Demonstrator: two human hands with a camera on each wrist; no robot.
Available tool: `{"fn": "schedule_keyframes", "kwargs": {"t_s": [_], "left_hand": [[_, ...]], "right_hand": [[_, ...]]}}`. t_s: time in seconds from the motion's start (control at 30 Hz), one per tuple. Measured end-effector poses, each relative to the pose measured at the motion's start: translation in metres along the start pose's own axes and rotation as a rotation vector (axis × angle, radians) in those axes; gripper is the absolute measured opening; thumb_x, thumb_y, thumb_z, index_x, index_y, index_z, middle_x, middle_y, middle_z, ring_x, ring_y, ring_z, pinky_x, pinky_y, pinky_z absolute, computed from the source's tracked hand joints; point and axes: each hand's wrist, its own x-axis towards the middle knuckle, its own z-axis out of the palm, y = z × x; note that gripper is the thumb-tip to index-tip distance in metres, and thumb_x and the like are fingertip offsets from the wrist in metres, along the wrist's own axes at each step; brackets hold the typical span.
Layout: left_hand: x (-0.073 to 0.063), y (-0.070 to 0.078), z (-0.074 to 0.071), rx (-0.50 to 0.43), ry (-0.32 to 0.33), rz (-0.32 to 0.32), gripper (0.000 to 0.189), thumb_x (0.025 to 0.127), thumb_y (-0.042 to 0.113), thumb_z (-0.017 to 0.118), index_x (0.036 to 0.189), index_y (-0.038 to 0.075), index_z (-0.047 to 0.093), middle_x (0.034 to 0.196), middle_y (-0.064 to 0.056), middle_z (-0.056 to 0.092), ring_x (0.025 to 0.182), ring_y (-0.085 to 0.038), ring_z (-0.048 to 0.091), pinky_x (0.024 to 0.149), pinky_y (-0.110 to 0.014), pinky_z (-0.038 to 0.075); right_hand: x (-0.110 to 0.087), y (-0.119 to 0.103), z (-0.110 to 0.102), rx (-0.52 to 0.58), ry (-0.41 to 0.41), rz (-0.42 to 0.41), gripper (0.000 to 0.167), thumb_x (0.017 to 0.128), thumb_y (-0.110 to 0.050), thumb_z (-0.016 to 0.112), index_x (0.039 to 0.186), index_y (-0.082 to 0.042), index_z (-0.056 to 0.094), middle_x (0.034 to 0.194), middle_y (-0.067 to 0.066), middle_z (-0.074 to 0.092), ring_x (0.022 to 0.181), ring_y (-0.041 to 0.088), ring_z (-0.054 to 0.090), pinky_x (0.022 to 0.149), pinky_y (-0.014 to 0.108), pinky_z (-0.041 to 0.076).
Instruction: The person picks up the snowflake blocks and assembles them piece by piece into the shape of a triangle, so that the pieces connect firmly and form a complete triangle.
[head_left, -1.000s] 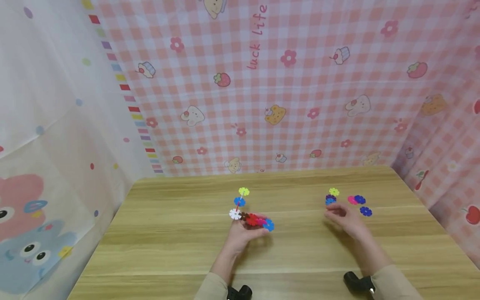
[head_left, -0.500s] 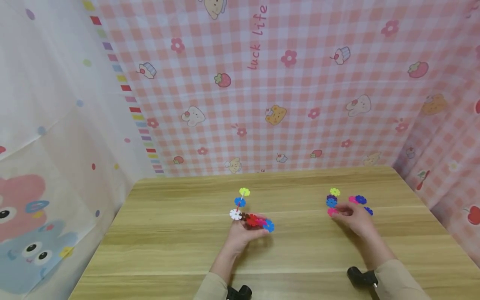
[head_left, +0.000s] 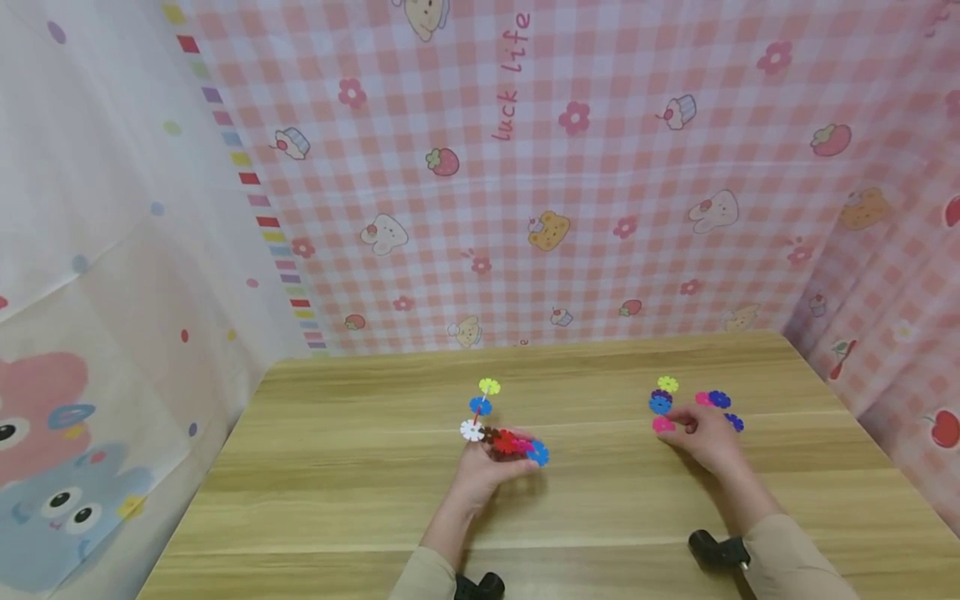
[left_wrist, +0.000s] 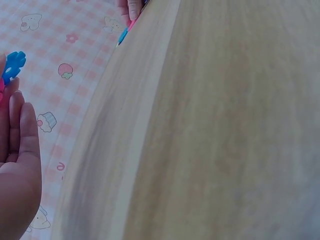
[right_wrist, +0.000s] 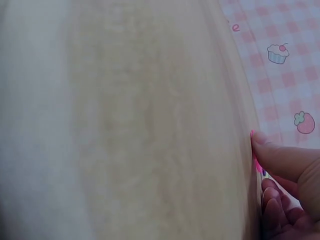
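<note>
In the head view my left hand (head_left: 480, 482) holds up a chain of interlocked flower-shaped plastic discs. Along the chain run a yellow disc (head_left: 490, 387), a blue disc (head_left: 481, 406), a white disc (head_left: 472, 430), a brown one, a red disc (head_left: 506, 441), a pink one and another blue disc (head_left: 537, 452) by the thumb. The left wrist view catches that end blue disc (left_wrist: 15, 64) above the fingers. My right hand (head_left: 708, 439) pinches a loose pink disc (head_left: 663, 425) low at the table, its thumb against the disc in the right wrist view.
Near the right hand lie a yellow disc (head_left: 667, 384), a purple disc (head_left: 663, 395) overlapped by a blue disc (head_left: 660, 405), a pink disc (head_left: 702, 399) and dark blue discs (head_left: 720, 399). A checked cloth (head_left: 600, 183) hangs behind the wooden table (head_left: 360, 500).
My right hand has shifted slightly right and nearer, away from the blue disc; the pink disc at its fingertips has come into view. The left hand and its chain stay put.
</note>
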Motion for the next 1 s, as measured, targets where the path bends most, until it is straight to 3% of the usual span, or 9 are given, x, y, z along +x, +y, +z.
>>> {"fn": "schedule_keyframes", "kwargs": {"t_s": [0.27, 0.6, 0.83, 1.0], "left_hand": [[0.0, -0.002, 0.001, -0.003, 0.004, -0.009, 0.039, 0.074, -0.005, 0.081, 0.11, -0.006, 0.067, 0.103, -0.012, 0.073, 0.093, -0.02, 0.068, 0.089, -0.032, 0.052], [0.0, -0.004, 0.002, -0.023, 0.011, -0.026, 0.039, 0.074, -0.004, 0.081, 0.11, -0.007, 0.066, 0.104, -0.014, 0.072, 0.095, -0.022, 0.068, 0.091, -0.032, 0.052], [0.0, -0.005, 0.002, -0.024, 0.012, -0.025, 0.039, 0.074, -0.004, 0.081, 0.11, -0.008, 0.066, 0.104, -0.014, 0.072, 0.095, -0.021, 0.069, 0.091, -0.032, 0.053], [0.001, -0.005, 0.002, -0.029, 0.018, -0.02, 0.039, 0.074, -0.004, 0.081, 0.11, -0.008, 0.066, 0.103, -0.014, 0.072, 0.094, -0.021, 0.069, 0.09, -0.031, 0.053]], "right_hand": [[-0.006, -0.002, 0.003, 0.022, -0.017, -0.018, 0.032, 0.087, -0.018, 0.077, 0.106, 0.004, 0.064, 0.1, 0.018, 0.065, 0.087, 0.025, 0.055, 0.074, 0.036, 0.045], [-0.017, -0.007, 0.006, 0.107, -0.007, -0.033, 0.024, 0.087, -0.005, 0.074, 0.108, -0.001, 0.063, 0.088, 0.006, 0.063, 0.075, 0.017, 0.053, 0.064, 0.026, 0.045], [-0.025, -0.019, 0.01, 0.137, -0.081, -0.06, 0.016, 0.091, -0.003, 0.069, 0.107, -0.002, 0.066, 0.087, 0.004, 0.067, 0.077, 0.015, 0.057, 0.068, 0.028, 0.046], [-0.03, -0.033, 0.019, 0.258, -0.165, -0.073, 0.021, 0.089, 0.0, 0.068, 0.109, 0.003, 0.064, 0.09, 0.008, 0.07, 0.077, 0.015, 0.06, 0.066, 0.025, 0.05]]}}
